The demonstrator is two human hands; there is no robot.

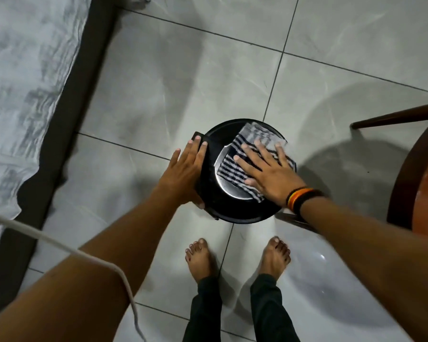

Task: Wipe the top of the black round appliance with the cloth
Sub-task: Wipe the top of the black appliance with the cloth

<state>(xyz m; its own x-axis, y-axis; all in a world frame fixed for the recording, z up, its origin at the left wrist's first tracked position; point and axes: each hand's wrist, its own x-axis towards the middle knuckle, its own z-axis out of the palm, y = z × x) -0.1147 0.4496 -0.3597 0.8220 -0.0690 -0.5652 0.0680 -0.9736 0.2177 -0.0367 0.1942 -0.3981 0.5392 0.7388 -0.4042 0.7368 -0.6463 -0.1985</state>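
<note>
The black round appliance (226, 208) stands on the tiled floor just in front of my bare feet, with a shiny metal disc (229, 185) in the middle of its top. A cloth with black and white stripes (232, 166) lies spread over the top's right half. My right hand (267, 172) presses flat on the cloth, fingers spread, a striped band on the wrist. My left hand (185, 172) rests against the appliance's left side, over its black handle block (199, 139), thumb under the rim.
A bed with a pale sheet (22, 82) and dark frame (67, 119) runs along the left. A round wooden table or stool (413, 174) with dark legs stands at the right. A white cable (89, 257) crosses my left forearm. My feet (200, 257) are on grey tiles.
</note>
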